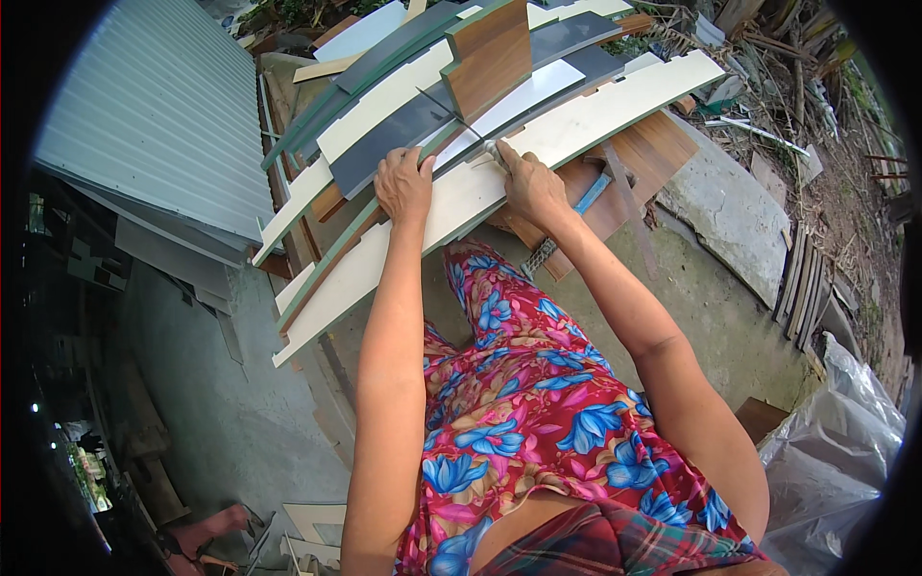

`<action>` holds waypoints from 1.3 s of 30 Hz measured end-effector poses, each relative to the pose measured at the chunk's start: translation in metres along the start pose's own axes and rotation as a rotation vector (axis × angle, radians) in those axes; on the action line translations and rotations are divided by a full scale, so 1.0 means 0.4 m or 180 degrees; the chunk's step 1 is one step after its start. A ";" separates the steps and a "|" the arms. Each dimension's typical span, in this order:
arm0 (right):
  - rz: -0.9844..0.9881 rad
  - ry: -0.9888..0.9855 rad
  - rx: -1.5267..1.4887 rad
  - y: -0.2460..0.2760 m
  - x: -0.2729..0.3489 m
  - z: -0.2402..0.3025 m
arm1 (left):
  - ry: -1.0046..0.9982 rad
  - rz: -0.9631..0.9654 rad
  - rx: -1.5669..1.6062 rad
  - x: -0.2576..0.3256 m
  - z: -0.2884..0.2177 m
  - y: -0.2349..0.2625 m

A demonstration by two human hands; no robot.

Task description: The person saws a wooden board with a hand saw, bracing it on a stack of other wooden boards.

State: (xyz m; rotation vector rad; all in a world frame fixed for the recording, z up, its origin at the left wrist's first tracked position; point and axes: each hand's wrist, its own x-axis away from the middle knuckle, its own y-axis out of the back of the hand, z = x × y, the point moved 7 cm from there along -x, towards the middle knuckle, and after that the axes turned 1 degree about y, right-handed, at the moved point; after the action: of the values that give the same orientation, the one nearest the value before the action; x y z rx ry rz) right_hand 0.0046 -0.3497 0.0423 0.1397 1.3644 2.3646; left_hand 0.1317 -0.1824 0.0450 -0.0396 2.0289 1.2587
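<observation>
Two bare hands work a thin saw blade across a stack of long laminate strips outdoors.

The right hand (531,187) is clenched around the handle of a thin saw blade (451,115), which runs up and leftward away from its fingers across the strips. The left hand (403,182) lies flat, fingers spread, pressing a cream strip (461,197) just left of the blade. The strip's long axis runs diagonally, lower left to upper right, beneath both hands. A blue-handled hammer (567,223) lies just below the right wrist.
</observation>
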 end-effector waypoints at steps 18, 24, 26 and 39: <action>0.0477 0.1342 0.0447 0.000 -0.018 -0.103 | 0.0009 -0.0040 0.0019 0.005 -0.001 0.010; 0.0528 0.1182 0.0797 0.051 -0.082 -0.208 | -0.0013 -0.0059 -0.0006 0.003 -0.002 0.008; 0.0478 0.0892 0.0994 0.095 -0.128 -0.278 | 0.0010 -0.0009 -0.0020 0.001 0.003 0.004; -0.0646 -0.2679 0.0918 0.411 0.041 -1.050 | 0.0034 -0.0024 0.0008 0.007 0.005 0.017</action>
State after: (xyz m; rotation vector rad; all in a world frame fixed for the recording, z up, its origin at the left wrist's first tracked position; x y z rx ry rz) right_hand -0.1774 -0.7549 -0.0374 0.9110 1.1815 1.6079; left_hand 0.1281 -0.1764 0.0484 -0.0530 2.0375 1.2538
